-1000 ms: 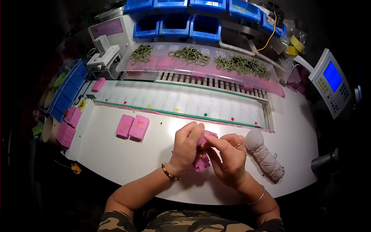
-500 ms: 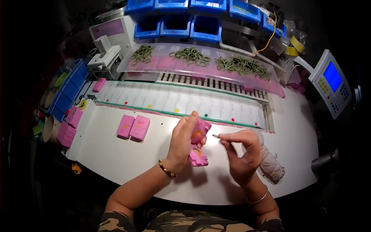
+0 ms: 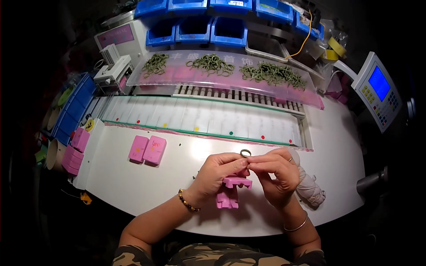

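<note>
Here we are above the white table [image 3: 133, 190], both forearms coming in over its curved front edge, and the hands are working near the middle. There's a broad stretch of tabletop on the left, between the left forearm and the pink blocks [image 3: 155, 150]; ahead, the belt's [image 3: 199, 117] green rim draws the line. On the right it's tighter: the cloth [image 3: 313, 190] sits just beside the right hand [image 3: 277, 175], with more white surface beyond. And look at the ring [image 3: 242, 154]! It's up at the fingertips, between the hands and above the table, a slim dark-green hoop tilted so its opening shows. The right fingertips pinch at its lower rim, the left thumb right beside them. The left hand [image 3: 215, 173], meanwhile, has its fingers curled on the mould [image 3: 238, 181], bright pink and notched, a second pink piece [image 3: 227, 200] showing just below.
</note>
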Available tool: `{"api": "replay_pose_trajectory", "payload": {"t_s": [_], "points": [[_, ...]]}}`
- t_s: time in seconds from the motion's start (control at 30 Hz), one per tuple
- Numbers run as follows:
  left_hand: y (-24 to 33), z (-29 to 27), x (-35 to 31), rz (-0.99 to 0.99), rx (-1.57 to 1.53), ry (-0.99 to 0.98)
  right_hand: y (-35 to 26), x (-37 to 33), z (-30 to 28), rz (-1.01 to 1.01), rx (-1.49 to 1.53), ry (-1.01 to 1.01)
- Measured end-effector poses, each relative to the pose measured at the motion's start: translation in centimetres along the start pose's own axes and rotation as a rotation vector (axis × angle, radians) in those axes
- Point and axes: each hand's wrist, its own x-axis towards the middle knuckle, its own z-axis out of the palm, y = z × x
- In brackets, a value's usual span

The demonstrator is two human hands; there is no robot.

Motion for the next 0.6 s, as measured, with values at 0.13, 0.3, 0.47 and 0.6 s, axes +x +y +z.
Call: {"api": "replay_pose_trajectory", "payload": {"t_s": [0.13,0.3,0.47,0.6], "points": [[-0.41,-0.58,0.1,-0.034,-0.071,-0.008,-0.05,-0.11,0.23,0.038,0.069,-0.034],[-0.33,-0.6,-0.04,-0.081,-0.162,0.0,0.01,-0.52,0.41,0.067,0.112,-0.04],[0.11,-0.72,0.14,-0.059,-0.15,0.033,0.05,-0.89,0.84,0.066,0.053,0.023],[0.2,-0.82,0.1,-0.04,-0.111,0.044,0.25,-0.92,0.74,0.104,0.045,0.048]]}}
